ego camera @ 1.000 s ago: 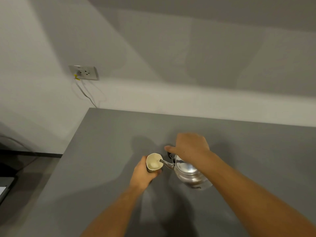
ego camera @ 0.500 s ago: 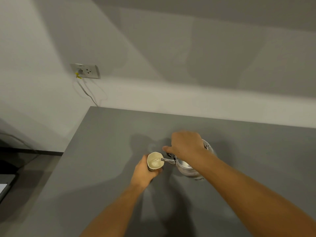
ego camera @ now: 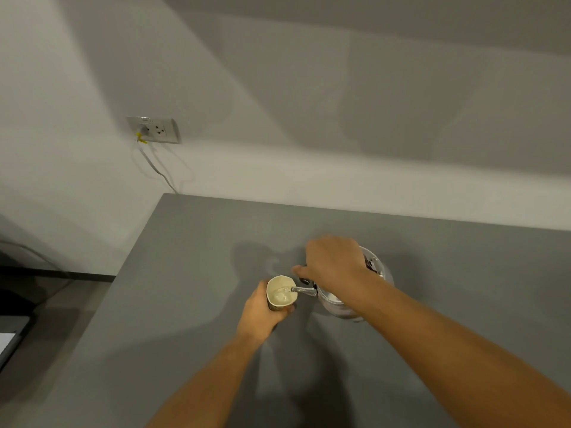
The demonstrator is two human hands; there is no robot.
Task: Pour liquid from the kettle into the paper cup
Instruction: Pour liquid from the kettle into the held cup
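Observation:
A small pale paper cup [ego camera: 280, 294] is held above the grey table [ego camera: 185, 273] by my left hand [ego camera: 262, 313], which wraps its lower wall. A shiny metal kettle [ego camera: 336, 304] is tilted to the left, its thin spout [ego camera: 304, 291] reaching over the cup's rim. Clear liquid runs from the spout into the cup. My right hand [ego camera: 333, 264] grips the kettle's handle from above and hides most of the lid and body.
The table's left edge [ego camera: 136, 242] drops to a dark floor. A wall socket [ego camera: 154, 130] with a plugged cable sits on the white wall behind the table's far left corner. A flat dark device [ego camera: 9, 341] lies at the lower left.
My right hand has tipped the kettle further to the left, raising its back. The spout now reaches over the cup and liquid flows in. My left hand keeps the cup in place.

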